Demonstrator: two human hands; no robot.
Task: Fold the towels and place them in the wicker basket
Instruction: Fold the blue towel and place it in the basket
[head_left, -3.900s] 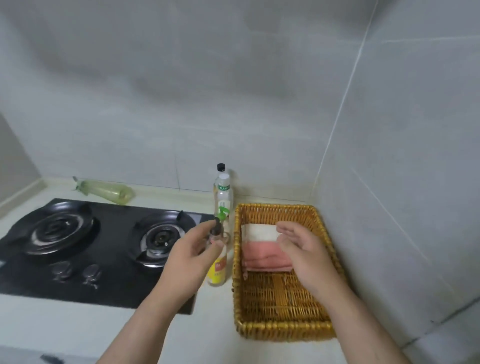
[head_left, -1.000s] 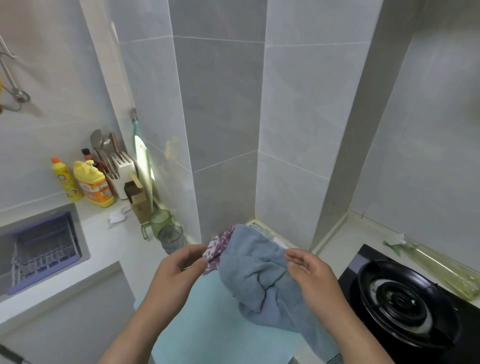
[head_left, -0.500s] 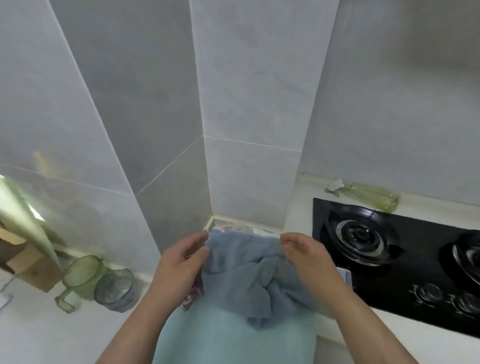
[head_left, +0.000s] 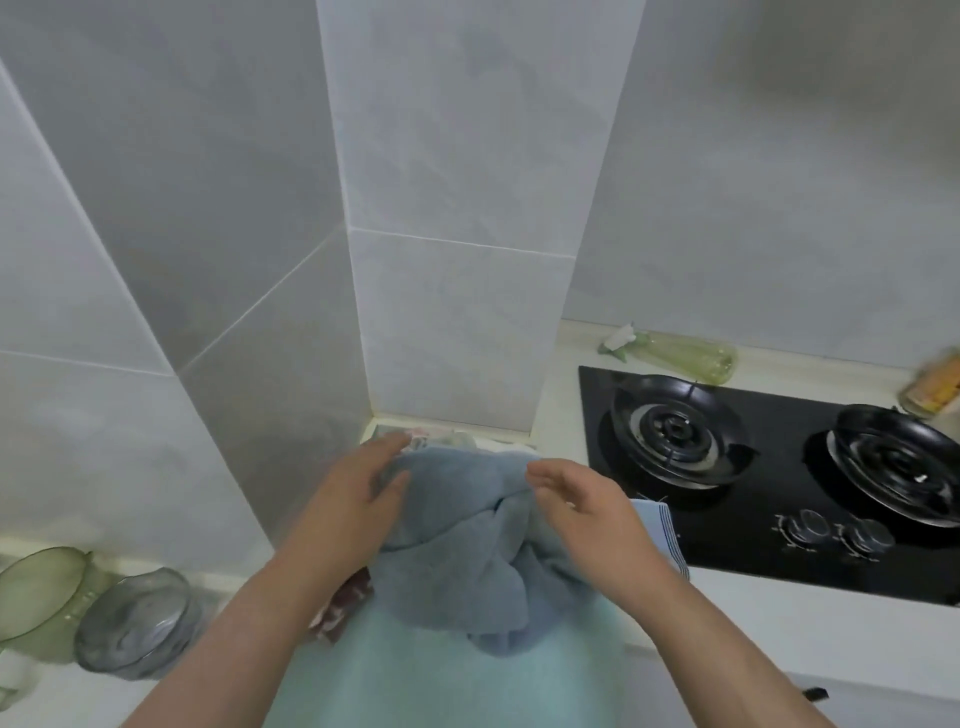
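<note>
A crumpled blue-grey towel (head_left: 457, 561) hangs bunched between my two hands, just in front of the tiled pillar. My left hand (head_left: 353, 504) grips its top left corner between thumb and fingers. My right hand (head_left: 587, 509) pinches the top right edge with curled fingers. Under it lies a light teal towel (head_left: 441, 680), spread toward me. A maroon patterned cloth (head_left: 345, 605) peeks out below my left wrist. A pale blue striped cloth (head_left: 657, 525) shows past my right wrist. The wicker basket is out of view.
A black gas hob (head_left: 769, 499) with two burners fills the right side. A green spray bottle (head_left: 685, 356) lies behind it, and a blurred bottle (head_left: 935, 387) sits at the right edge. A green cup (head_left: 39, 592) and a grey cup (head_left: 137, 629) lie at the left. The tiled pillar (head_left: 457, 291) stands close ahead.
The view has swung right from the sink side toward the hob. Both hands have kept hold of the blue-grey towel and hold its top edge spread a little wider.
</note>
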